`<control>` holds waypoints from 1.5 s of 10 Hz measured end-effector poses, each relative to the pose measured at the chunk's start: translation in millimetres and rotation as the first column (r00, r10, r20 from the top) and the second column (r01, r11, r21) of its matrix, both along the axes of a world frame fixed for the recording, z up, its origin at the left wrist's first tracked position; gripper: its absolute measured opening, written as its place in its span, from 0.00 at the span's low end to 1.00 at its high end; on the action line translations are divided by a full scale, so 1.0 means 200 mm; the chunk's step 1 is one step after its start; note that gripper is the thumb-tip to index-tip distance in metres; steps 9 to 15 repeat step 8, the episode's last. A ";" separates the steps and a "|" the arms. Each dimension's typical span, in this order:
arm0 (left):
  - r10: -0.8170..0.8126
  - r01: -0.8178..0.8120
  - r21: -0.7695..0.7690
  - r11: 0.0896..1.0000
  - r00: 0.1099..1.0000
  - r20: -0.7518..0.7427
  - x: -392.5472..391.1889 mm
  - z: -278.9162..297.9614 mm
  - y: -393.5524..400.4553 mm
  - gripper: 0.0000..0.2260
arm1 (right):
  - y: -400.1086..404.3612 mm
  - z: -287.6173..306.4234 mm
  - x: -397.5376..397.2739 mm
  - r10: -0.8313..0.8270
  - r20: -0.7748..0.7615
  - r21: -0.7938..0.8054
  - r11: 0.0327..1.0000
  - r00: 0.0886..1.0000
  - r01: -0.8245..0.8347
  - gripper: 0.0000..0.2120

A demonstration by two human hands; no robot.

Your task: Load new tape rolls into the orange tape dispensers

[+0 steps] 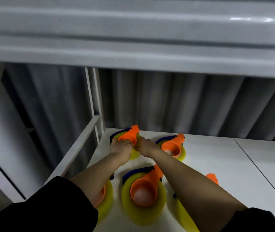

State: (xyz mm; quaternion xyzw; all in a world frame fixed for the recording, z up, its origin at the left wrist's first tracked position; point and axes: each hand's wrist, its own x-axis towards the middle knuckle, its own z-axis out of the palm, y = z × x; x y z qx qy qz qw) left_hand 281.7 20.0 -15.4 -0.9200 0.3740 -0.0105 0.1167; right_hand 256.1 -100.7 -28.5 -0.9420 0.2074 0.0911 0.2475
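Loaded orange tape dispensers, one [144, 190] at the tabletop's [217, 156] near edge; at the far-left corner, the left hand [121, 147] and right hand [144, 147] both apparently grip another dispenser [130, 136], blurred.

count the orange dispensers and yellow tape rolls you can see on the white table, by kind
Orange plastic tape dispensers: 5
Translucent yellow tape rolls: 5
Total: 10
Two dispensers are partly hidden by the forearms.

Bare table [225, 158] right; dispensers [143, 190] crowd left; shelf [133, 62] overhead.
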 end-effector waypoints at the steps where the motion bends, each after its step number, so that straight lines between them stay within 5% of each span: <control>1: 0.051 -0.052 -0.024 0.998 0.998 -0.044 0.01 -0.05 0.00 0.19 | 0.00 -0.03 0.01 0.016 -0.037 -0.036 0.999 0.999 -0.017 0.27; 3: 0.095 -0.108 -0.098 0.989 0.987 -0.132 0.00 -0.05 -0.01 0.20 | 0.00 -0.06 0.03 0.003 -0.034 -0.083 0.997 0.999 -0.006 0.26; 6: 0.085 -0.086 -0.006 0.996 0.993 -0.083 -0.03 -0.03 0.01 0.22 | 0.06 0.01 -0.08 0.045 -0.065 -0.236 0.970 0.997 -0.059 0.26; 8: 0.021 -0.036 -0.120 0.992 0.993 -0.120 -0.03 0.04 0.04 0.19 | 0.04 0.17 -0.27 0.009 0.028 -0.325 0.946 1.000 0.000 0.19; 15: 0.021 -0.036 -0.120 0.992 0.993 -0.120 -0.03 0.04 0.04 0.19 | 0.04 0.17 -0.27 0.009 0.028 -0.325 0.946 1.000 0.000 0.19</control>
